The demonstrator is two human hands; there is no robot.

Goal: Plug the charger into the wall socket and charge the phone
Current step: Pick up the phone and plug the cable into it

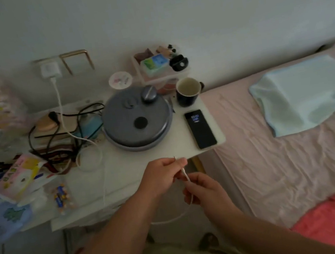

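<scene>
1. Plugged into the wall socket (50, 68) at upper left: white charger (51, 69), with its white cable (61, 112) dropping down over the cluttered side of the white bedside table (165, 149).
2. Lying face up near the table's right front corner: phone (200, 129), screen lit, apart from both hands.
3. Just in front of the table edge: left hand (162, 176), fingers curled, pinching the cable's free end.
4. Just below and to the right: right hand (207, 192), fingers closed around the same cable a little further along, with the slack looping down beneath.
5. On the table behind the phone: dark mug (188, 91) and round grey lidded container (137, 118).
6. To the right: bed with pink sheet (274, 150) and pale blue pillow (309, 92).
</scene>
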